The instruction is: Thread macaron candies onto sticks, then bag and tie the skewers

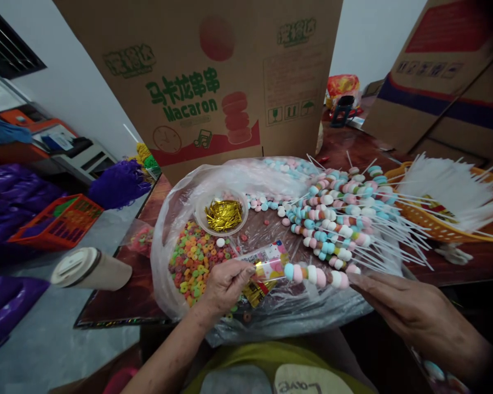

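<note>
My left hand (225,287) pinches the edge of a clear printed plastic wrapper (271,258) with coloured dots. In my right hand (423,312), fingers pressed together, is the end of a marshmallow skewer (317,276) of pink, white and blue pieces. It lies level, its blue tip right at the wrapper's end; whether the tip is inside I cannot tell. Below the wrapper are gold twist ties (258,293) in a packet. Behind my right hand is a pile of marshmallow skewers (332,219) with white sticks. Colourful cereal rings (199,257) spread beyond my left hand.
A tub (199,216) holds more gold ties, with loose marshmallows (267,203) behind on plastic sheeting (164,273). At right is an orange basket (443,232) of clear wrappers. A cardboard box (238,71) stands at the back. A lidded cup (107,271) is at left.
</note>
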Demonstrator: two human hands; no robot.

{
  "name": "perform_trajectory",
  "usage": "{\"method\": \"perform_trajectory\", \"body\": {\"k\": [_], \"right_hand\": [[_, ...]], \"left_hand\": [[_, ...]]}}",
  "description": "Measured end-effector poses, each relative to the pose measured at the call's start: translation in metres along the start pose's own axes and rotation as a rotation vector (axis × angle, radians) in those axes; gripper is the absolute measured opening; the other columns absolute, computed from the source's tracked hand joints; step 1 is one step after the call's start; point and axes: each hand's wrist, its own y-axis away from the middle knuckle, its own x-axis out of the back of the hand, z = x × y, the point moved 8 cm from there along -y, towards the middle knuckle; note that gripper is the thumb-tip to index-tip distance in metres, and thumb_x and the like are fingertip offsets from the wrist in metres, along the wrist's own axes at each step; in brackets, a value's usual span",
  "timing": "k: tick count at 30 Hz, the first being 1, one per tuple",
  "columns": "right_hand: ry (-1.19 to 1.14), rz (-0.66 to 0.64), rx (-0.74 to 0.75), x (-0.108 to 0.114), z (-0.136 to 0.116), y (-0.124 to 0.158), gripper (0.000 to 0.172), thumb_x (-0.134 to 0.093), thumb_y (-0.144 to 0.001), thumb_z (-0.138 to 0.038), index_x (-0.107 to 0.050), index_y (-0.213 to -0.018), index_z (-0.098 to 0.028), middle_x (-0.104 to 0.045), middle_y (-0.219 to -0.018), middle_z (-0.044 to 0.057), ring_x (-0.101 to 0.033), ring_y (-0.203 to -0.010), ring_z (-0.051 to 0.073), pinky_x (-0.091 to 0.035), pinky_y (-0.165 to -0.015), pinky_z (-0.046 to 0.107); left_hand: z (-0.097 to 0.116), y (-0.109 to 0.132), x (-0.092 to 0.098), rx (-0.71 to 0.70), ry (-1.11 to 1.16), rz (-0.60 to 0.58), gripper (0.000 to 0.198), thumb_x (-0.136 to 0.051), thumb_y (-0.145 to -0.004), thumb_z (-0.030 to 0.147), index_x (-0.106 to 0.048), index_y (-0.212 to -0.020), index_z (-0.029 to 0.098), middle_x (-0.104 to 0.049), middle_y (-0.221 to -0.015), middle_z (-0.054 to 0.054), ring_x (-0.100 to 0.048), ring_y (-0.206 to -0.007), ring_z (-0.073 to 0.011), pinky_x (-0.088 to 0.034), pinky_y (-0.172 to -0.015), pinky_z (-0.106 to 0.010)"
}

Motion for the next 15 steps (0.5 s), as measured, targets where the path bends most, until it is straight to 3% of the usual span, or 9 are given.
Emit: {"method": "perform_trajectory", "body": {"k": [7,10,15], "right_hand": [[-0.002,0.110,-0.136,0.014,0.015,0.012,0.028,-0.047,-0.081,-0.015,-0.062,-0.104,-0.024,-0.069,-0.091,0.004,-0.066,-0.076,0.019,-0.055,-0.067,0.025],[0.026,0.139,-0.176,0.017,0.015,0.012,0.031,-0.049,-0.081,-0.014,-0.058,-0.109,-0.024,-0.068,-0.092,0.004,-0.065,-0.077,0.019,-0.053,-0.072,0.027],[0.076,0.168,-0.061,0.011,-0.008,0.011,0.035,-0.051,-0.080,-0.010,-0.056,-0.112,-0.020,-0.067,-0.091,0.006,-0.064,-0.076,0.017,-0.050,-0.070,0.026]], "left_hand": [[0.011,0.000,-0.001,-0.104,0.059,-0.045,0.024,-0.045,-0.084,0.023,-0.067,-0.080,0.012,-0.066,-0.069,-0.005,-0.058,-0.063,-0.0113,-0.044,-0.063,-0.021],[0.011,-0.001,-0.002,-0.050,0.109,-0.055,0.027,-0.044,-0.085,0.026,-0.067,-0.079,0.012,-0.065,-0.067,-0.005,-0.057,-0.061,-0.0113,-0.044,-0.061,-0.021],[0.003,0.000,-0.009,0.104,0.185,-0.085,0.035,-0.040,-0.087,0.033,-0.066,-0.077,0.011,-0.062,-0.066,-0.003,-0.054,-0.060,-0.0112,-0.043,-0.059,-0.021]]}}
